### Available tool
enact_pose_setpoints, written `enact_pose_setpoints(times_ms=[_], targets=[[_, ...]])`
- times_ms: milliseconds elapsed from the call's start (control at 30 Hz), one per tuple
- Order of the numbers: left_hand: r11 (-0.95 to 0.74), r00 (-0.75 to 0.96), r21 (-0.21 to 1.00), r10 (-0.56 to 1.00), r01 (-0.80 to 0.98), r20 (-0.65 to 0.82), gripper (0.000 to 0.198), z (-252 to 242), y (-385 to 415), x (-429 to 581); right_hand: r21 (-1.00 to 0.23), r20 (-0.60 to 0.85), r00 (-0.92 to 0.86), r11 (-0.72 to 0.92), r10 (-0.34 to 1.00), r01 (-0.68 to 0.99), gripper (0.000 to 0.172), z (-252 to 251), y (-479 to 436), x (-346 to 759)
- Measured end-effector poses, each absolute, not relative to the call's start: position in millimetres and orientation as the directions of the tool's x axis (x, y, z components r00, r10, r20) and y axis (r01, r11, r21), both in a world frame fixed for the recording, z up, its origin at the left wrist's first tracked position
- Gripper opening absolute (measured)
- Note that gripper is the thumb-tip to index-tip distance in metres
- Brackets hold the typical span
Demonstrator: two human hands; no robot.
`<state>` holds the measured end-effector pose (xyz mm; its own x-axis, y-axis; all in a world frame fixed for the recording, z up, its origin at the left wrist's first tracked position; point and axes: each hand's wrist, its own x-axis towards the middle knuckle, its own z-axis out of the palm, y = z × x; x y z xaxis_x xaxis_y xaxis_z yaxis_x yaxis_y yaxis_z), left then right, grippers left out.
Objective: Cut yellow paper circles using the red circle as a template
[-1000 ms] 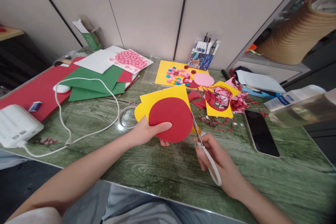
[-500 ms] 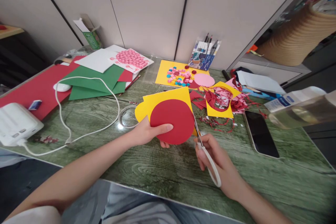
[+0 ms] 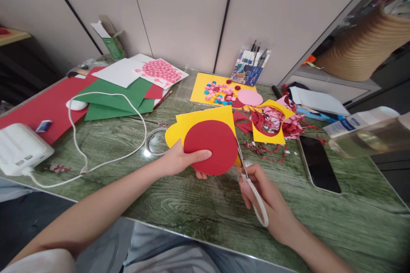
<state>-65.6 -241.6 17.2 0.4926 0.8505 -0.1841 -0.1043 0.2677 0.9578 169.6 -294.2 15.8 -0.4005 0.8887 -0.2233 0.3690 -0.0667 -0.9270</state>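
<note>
The left grip (image 3: 177, 158) is clamped on a red paper disc (image 3: 211, 140) over yellow paper (image 3: 185, 124), raised above the counter (image 3: 179, 204). The right grip (image 3: 264, 190) is closed around white-handled scissors (image 3: 252, 184), blades at the disc's right edge. If the layers slipped under that lone thumb, the blades could nick the red rim; reaching too far might snag the paper scraps (image 3: 293, 126) beyond.

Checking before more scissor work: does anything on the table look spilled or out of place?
Yes: beyond the right hand, crumpled red and pink scraps show through and around the holed yellow sheet, untidy beside the flat pink circle.
</note>
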Motion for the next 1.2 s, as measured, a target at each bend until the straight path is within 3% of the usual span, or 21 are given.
enact_pose_setpoints(times_ms=[1200], targets=[[0.311,0.486,0.948,0.841,-0.07,-0.24,0.032,25.4,-236.8,-67.8,-0.9,-0.235,-0.369,-0.057,0.899,0.433,0.02,14.8,-293.1,168.6]])
